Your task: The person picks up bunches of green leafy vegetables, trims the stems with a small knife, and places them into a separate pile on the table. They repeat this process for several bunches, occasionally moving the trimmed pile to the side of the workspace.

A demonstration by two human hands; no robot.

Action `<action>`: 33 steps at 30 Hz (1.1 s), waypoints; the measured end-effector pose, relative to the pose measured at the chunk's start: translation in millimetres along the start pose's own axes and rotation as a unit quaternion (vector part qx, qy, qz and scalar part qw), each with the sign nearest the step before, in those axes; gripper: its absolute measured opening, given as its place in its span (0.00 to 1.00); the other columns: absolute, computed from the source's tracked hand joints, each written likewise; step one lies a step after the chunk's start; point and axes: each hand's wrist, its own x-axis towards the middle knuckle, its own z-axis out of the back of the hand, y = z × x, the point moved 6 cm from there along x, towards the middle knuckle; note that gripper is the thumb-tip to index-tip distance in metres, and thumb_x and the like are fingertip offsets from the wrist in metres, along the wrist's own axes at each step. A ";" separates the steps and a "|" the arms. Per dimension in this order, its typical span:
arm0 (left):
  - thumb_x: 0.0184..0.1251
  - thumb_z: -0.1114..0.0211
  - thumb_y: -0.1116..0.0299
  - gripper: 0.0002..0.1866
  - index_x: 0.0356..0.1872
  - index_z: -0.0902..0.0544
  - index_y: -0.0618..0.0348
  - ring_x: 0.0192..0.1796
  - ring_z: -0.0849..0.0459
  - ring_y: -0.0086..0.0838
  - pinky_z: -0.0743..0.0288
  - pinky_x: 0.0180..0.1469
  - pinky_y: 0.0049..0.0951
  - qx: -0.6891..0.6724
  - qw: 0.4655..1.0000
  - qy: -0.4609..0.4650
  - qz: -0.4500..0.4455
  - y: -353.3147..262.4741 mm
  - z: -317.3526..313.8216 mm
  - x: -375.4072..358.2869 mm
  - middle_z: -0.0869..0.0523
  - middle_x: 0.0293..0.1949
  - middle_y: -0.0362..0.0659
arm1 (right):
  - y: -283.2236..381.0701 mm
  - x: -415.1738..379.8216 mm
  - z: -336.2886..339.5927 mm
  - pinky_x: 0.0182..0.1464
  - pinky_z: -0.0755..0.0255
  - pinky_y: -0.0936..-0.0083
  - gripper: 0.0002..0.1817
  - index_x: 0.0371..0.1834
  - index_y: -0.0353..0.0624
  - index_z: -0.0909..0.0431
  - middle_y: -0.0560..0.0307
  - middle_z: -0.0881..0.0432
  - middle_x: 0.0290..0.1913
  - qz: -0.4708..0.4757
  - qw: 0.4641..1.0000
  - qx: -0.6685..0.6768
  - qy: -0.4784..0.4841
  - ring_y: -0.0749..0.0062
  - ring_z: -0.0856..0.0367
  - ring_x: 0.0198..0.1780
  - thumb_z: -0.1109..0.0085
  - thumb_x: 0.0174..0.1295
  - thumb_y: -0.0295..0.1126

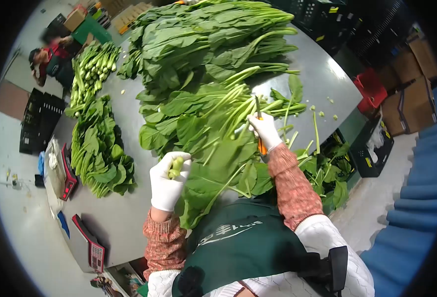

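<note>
Nearest the person, the left hand (167,180) is closed around held greens (176,167), their pale stem ends showing at the fingers; where their leaves stop is hard to tell among those beside them. To the right and slightly farther, the right hand (266,130) grips an orange-handled knife (262,147), its blade pointing far.

Loose greens (198,111) lie between the hands and beyond them, stems running mostly towards the far right, leaves to the left. The right hand is nearer those stems, just beside them; the left is closer to the leaves.

Open tabletop (134,215) stretches left of the left hand as far as a scale (95,255) near the left edge. A leaf row (97,148) bounds it farther left. Right of the knife, a bare strip with scraps reaches the right edge. Farthest, a large heap (203,42) closes off the middle.
</note>
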 end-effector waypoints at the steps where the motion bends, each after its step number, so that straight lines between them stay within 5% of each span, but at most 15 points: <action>1: 0.62 0.32 0.77 0.07 0.41 0.15 0.61 0.34 0.18 0.19 0.24 0.41 0.21 -0.004 1.000 -0.013 0.017 7.5 3.2 0.9 0.13 0.32 0.40 | 22.2 -19.6 -8.2 0.21 0.35 0.83 0.10 0.28 0.41 0.23 0.63 0.21 0.20 0.038 0.999 -0.018 0.023 0.84 0.28 0.18 0.35 0.63 0.33; 5: 0.60 0.29 0.79 0.19 0.54 0.16 0.61 0.43 0.18 0.19 0.24 0.47 0.21 -0.013 0.999 -0.010 -0.045 -3.4 -9.6 13.9 0.13 0.44 0.39 | 60.3 -90.8 -37.0 0.25 0.31 0.82 0.14 0.26 0.37 0.25 0.60 0.19 0.22 0.147 0.975 -0.121 0.112 0.84 0.22 0.23 0.32 0.63 0.33; 6: 0.58 0.28 0.78 0.23 0.57 0.18 0.60 0.48 0.16 0.23 0.23 0.51 0.23 0.002 0.995 0.002 -0.095 -13.9 -17.2 17.8 0.13 0.48 0.42 | 62.7 -103.6 -42.1 0.30 0.27 0.81 0.10 0.33 0.36 0.22 0.57 0.16 0.26 0.161 0.953 -0.203 0.158 0.81 0.18 0.27 0.32 0.63 0.31; 9: 0.54 0.27 0.78 0.32 0.64 0.22 0.59 0.58 0.18 0.31 0.26 0.61 0.29 -0.075 0.983 0.108 -0.125 -30.4 -41.1 21.8 0.16 0.57 0.47 | 104.1 -148.8 -60.9 0.40 0.22 0.76 0.13 0.48 0.39 0.19 0.54 0.13 0.37 0.306 0.910 -0.152 0.235 0.71 0.14 0.35 0.34 0.62 0.29; 11: 0.53 0.28 0.76 0.30 0.62 0.19 0.57 0.50 0.15 0.31 0.24 0.55 0.28 -0.101 0.969 0.189 -0.120 -37.2 -48.8 21.0 0.13 0.50 0.46 | 110.8 -163.1 -63.3 0.43 0.21 0.73 0.16 0.54 0.41 0.20 0.53 0.14 0.42 0.343 0.894 -0.100 0.271 0.65 0.13 0.38 0.35 0.62 0.27; 14: 0.52 0.27 0.76 0.25 0.56 0.15 0.57 0.40 0.14 0.30 0.22 0.46 0.27 -0.067 0.967 0.198 -0.143 -48.7 -47.2 21.1 0.12 0.40 0.45 | 103.8 -166.0 -57.5 0.40 0.21 0.75 0.12 0.50 0.40 0.18 0.54 0.14 0.35 0.219 0.901 -0.112 0.357 0.72 0.14 0.35 0.36 0.63 0.25; 16: 0.51 0.27 0.75 0.25 0.55 0.15 0.57 0.38 0.14 0.30 0.22 0.44 0.27 -0.020 0.976 0.156 -0.150 -49.1 -38.6 19.2 0.12 0.39 0.45 | 111.5 -162.7 -44.4 0.38 0.22 0.76 0.08 0.46 0.40 0.17 0.54 0.13 0.32 0.185 0.945 -0.094 0.252 0.76 0.14 0.34 0.37 0.64 0.24; 18: 0.49 0.26 0.75 0.24 0.52 0.15 0.57 0.33 0.15 0.34 0.22 0.39 0.28 0.071 0.979 0.100 -0.161 -50.7 -33.2 15.5 0.14 0.34 0.45 | 138.2 -159.4 -38.0 0.31 0.25 0.80 0.09 0.46 0.35 0.18 0.56 0.16 0.27 0.320 0.916 -0.221 0.104 0.77 0.16 0.29 0.43 0.64 0.20; 23: 0.48 0.27 0.76 0.21 0.48 0.14 0.57 0.32 0.16 0.37 0.23 0.36 0.30 0.130 0.971 0.070 -0.187 -60.0 -35.8 5.5 0.16 0.31 0.45 | 139.9 -155.9 -48.1 0.35 0.23 0.68 0.19 0.52 0.42 0.20 0.42 0.16 0.31 0.309 0.879 -0.360 0.055 0.48 0.15 0.34 0.37 0.54 0.21; 26: 0.49 0.27 0.78 0.17 0.44 0.15 0.59 0.32 0.17 0.37 0.23 0.36 0.30 0.093 0.976 0.065 -0.184 -55.4 -31.7 2.2 0.16 0.31 0.45 | 95.4 -121.9 -33.9 0.33 0.24 0.71 0.11 0.47 0.39 0.19 0.45 0.16 0.28 0.222 0.910 -0.349 0.036 0.60 0.13 0.28 0.39 0.60 0.25; 29: 0.50 0.28 0.79 0.16 0.42 0.15 0.59 0.32 0.17 0.35 0.24 0.37 0.29 0.060 0.984 0.056 -0.159 -51.8 -19.7 0.7 0.16 0.31 0.45 | 72.8 -117.0 -19.8 0.27 0.32 0.83 0.10 0.48 0.37 0.18 0.64 0.20 0.23 0.100 0.970 -0.208 0.075 0.87 0.24 0.23 0.45 0.71 0.30; 33: 0.48 0.30 0.80 0.14 0.38 0.18 0.61 0.38 0.17 0.34 0.24 0.44 0.28 0.058 0.982 0.045 -0.176 -46.3 -20.5 1.9 0.15 0.37 0.45 | 104.2 -142.7 -38.5 0.23 0.43 0.89 0.13 0.56 0.42 0.19 0.69 0.21 0.24 0.083 0.979 -0.082 0.169 0.92 0.35 0.19 0.45 0.73 0.31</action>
